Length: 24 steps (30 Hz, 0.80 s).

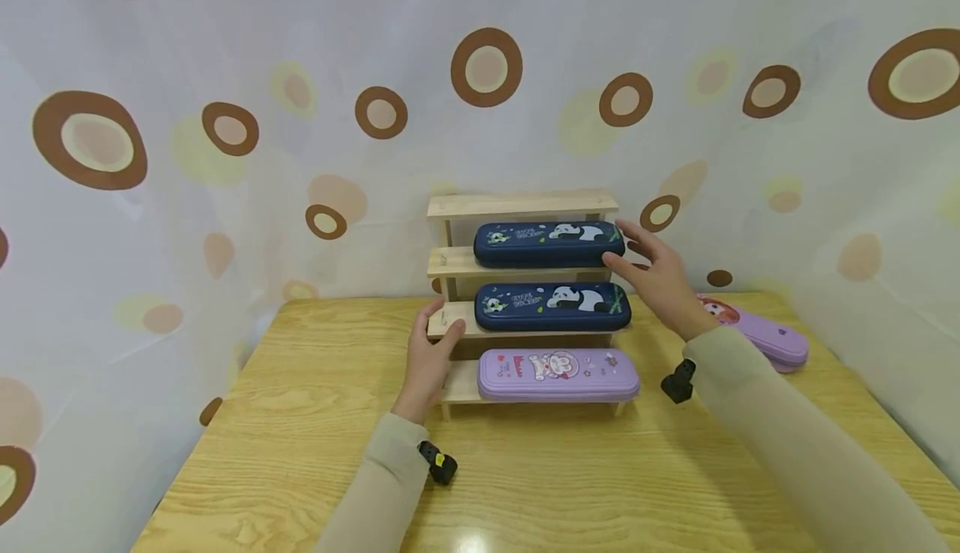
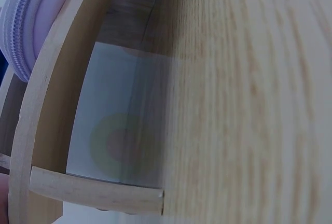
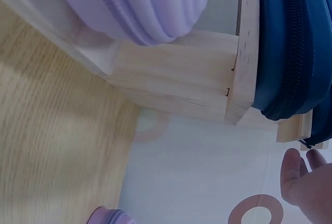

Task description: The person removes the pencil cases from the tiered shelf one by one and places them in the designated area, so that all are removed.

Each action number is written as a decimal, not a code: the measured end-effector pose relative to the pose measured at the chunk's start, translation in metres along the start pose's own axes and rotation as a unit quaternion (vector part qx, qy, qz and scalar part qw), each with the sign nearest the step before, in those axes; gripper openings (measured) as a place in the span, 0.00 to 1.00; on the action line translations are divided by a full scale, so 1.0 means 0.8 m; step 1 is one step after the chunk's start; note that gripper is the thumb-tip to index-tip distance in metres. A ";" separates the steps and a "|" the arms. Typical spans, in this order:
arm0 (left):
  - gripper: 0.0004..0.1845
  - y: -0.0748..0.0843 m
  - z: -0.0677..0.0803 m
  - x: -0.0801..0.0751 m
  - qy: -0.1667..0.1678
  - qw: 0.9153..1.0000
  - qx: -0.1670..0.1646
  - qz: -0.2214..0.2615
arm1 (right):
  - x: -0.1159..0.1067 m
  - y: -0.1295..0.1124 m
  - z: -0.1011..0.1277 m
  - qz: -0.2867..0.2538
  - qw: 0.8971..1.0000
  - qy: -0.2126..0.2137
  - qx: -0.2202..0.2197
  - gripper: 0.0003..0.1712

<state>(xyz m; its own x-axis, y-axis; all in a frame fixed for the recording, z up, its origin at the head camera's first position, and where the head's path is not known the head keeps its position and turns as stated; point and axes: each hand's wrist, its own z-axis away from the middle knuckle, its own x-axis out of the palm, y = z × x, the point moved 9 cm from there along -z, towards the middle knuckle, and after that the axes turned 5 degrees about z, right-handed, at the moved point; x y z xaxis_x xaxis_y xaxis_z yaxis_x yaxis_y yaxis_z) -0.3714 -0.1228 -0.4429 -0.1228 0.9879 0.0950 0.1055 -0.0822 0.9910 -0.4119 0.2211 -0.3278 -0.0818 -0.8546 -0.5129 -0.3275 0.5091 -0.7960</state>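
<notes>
- Left hand (image 1: 429,361) grips the wooden stepped shelf (image 1: 522,204) at its left edge.
- Right hand (image 1: 657,279), fingers relaxed, touches the right end of the top navy pencil case (image 1: 548,243), which lies lengthwise left-to-right on the second step.
- Bare table (image 1: 300,419) flanks the shelf.

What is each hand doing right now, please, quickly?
Left hand: grips the left end of the wooden rack's middle step.
Right hand: open, fingers straight, at the right end of the upper navy pencil case, holding nothing.

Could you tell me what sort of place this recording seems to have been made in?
Probably a staged recording set, not a shop or home: a patterned curtain encloses a bare wooden table, and a stepped wooden rack displays navy and purple pencil cases.
</notes>
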 end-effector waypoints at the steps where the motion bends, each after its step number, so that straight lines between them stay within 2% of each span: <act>1: 0.29 0.000 0.000 0.000 0.001 1.000 0.000 -0.001 | 0.001 0.000 -0.002 -0.002 1.000 -0.003 0.000 0.42; 6: 0.29 0.000 0.000 0.000 0.002 1.000 -0.001 -0.001 | 0.005 -0.001 -0.010 -0.005 1.000 -0.013 0.011 0.43; 11: 0.30 0.004 0.001 0.002 -0.008 1.000 0.012 0.006 | 0.010 -0.001 -0.015 -0.012 0.999 -0.027 0.027 0.43; 18: 0.30 0.003 0.003 0.002 -0.009 1.000 0.006 0.000 | 0.024 0.009 -0.026 -0.038 0.996 -0.070 0.038 0.45; 24: 0.30 0.004 0.003 0.001 -0.008 1.000 0.008 -0.003 | 0.028 0.004 -0.030 -0.031 0.997 -0.073 0.022 0.46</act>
<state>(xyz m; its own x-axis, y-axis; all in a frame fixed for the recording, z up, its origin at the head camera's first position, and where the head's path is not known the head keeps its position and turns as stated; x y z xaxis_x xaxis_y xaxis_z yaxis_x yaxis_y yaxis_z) -0.3692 -0.1223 -0.4400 -0.1085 0.9903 0.0871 0.1206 -0.0739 0.9900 -0.4374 0.2011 -0.3340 0.0759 -0.8618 -0.5016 -0.2857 0.4631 -0.8390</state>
